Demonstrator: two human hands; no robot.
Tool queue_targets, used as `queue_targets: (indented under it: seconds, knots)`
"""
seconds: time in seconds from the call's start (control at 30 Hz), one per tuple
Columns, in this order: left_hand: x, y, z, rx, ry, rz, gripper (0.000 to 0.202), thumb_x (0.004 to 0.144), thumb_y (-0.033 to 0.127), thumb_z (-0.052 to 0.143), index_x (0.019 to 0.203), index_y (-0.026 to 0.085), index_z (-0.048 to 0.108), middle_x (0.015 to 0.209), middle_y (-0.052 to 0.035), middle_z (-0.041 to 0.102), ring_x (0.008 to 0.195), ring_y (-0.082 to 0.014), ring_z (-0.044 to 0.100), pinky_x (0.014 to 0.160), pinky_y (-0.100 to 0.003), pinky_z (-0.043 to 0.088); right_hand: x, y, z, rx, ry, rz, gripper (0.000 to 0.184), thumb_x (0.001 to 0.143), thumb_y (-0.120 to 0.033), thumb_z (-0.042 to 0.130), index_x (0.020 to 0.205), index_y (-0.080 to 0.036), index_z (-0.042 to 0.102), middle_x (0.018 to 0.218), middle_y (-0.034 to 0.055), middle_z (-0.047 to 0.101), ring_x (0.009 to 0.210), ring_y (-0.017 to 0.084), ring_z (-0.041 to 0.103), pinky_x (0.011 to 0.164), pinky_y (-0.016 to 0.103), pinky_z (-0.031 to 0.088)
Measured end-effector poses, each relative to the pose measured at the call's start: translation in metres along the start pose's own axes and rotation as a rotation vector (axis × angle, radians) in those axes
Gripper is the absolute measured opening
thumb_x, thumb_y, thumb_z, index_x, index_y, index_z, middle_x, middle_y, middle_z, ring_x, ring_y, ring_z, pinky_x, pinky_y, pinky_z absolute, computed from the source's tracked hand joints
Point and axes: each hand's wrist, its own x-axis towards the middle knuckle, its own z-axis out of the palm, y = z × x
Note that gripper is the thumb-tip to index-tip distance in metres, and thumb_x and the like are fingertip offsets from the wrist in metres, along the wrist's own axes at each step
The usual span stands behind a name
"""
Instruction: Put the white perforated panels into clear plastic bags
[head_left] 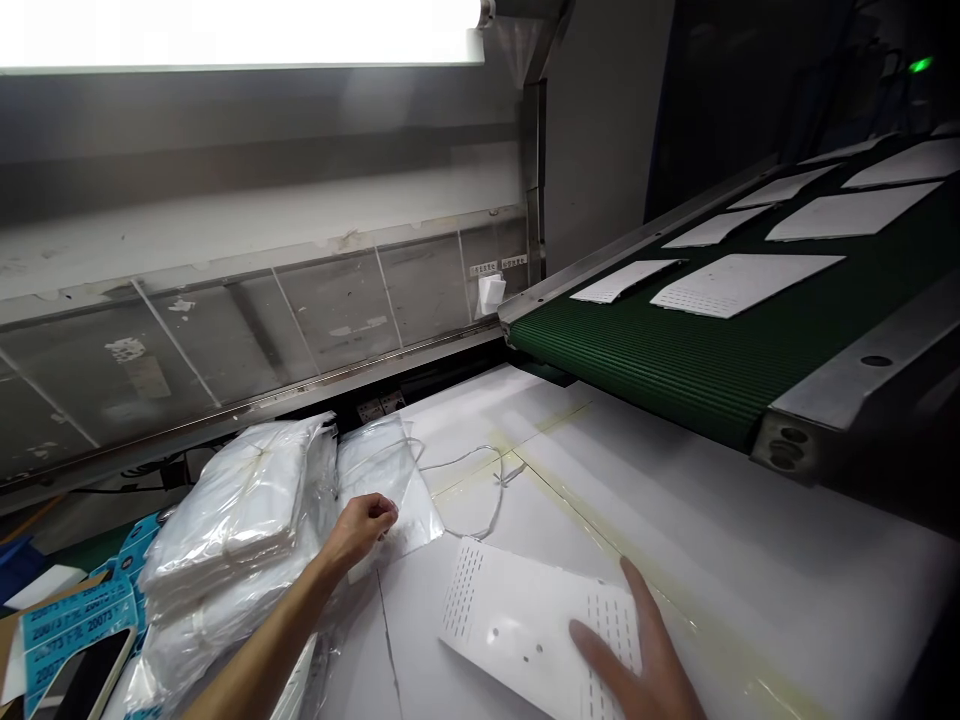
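Observation:
My left hand [365, 528] reaches out over the white worktable [720, 560] with its fingers curled on the edge of a clear plastic bag [390, 478]. That bag lies flat beside a stack of bagged white items [240, 510]. My right hand [634, 655] rests flat, fingers spread, on a white perforated panel [517, 625] lying on the table in front of me. A thin white cord [480, 470] loops on the table just beyond the panel.
A green conveyor belt [675, 360] slopes in from the right, carrying several white panels [742, 282]. Its metal end bracket [825, 420] overhangs the table. A clear guard wall [262, 330] runs behind. Blue labelled boxes [75, 615] and a phone [90, 675] sit at the lower left.

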Motion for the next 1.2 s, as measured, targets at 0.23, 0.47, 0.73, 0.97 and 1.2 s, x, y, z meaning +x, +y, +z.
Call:
queue_targets:
  seconds: [0.23,0.47,0.73,0.97,1.2]
  knots:
    - [-0.021,0.038,-0.009,-0.118,-0.095,-0.001,0.027,0.077,0.038,0.058,0.081,0.013,0.066,0.077,-0.0066,0.066,0.071,-0.0176,0.059,0.067,-0.03,0.048,0.005,-0.018,0.05,-0.07,-0.231,-0.34,0.028,0.081,-0.045,0.05,0.094,-0.024,0.063,0.102,0.0037,0.067,0.101,0.025,0.059,0.09,0.034,0.045]
    - [-0.063,0.079,0.005,-0.31,-0.266,0.011,0.025,0.075,0.036,0.066,0.081,0.012,0.068,0.074,-0.0077,0.069,0.069,-0.0187,0.062,0.069,-0.032,0.051,0.007,-0.037,0.1,-0.1,-0.342,-0.519,0.02,0.08,-0.045,0.057,0.086,-0.025,0.059,0.089,-0.0009,0.065,0.082,0.018,0.059,0.073,0.028,0.044]
    - [-0.084,0.066,0.018,-0.574,-0.271,-0.108,0.023,0.077,0.033,0.067,0.081,0.01,0.069,0.082,-0.0105,0.069,0.082,-0.0216,0.063,0.083,-0.038,0.049,0.001,-0.026,0.093,-0.093,-0.382,-0.571,0.021,0.09,-0.035,0.042,0.079,-0.025,0.057,0.076,-0.0035,0.06,0.073,0.015,0.055,0.068,0.024,0.041]
    - [-0.096,0.064,0.027,-0.988,-0.216,-0.214,0.008,0.077,0.023,0.065,0.076,0.015,0.065,0.078,-0.0047,0.065,0.081,-0.0195,0.062,0.086,-0.04,0.048,0.0,-0.03,0.069,-0.134,-0.35,-0.491,0.023,0.089,-0.04,0.042,0.077,-0.024,0.054,0.07,-0.0034,0.056,0.063,0.015,0.049,0.06,0.024,0.04]
    - [-0.102,0.076,0.034,-0.992,-0.299,-0.144,0.006,0.072,0.019,0.056,0.067,0.02,0.052,0.062,0.004,0.044,0.058,-0.0106,0.045,0.07,-0.031,0.046,-0.003,-0.023,0.055,-0.167,-0.211,-0.541,0.023,0.087,-0.04,0.045,0.075,-0.023,0.056,0.071,-0.0016,0.059,0.068,0.017,0.054,0.065,0.026,0.044]
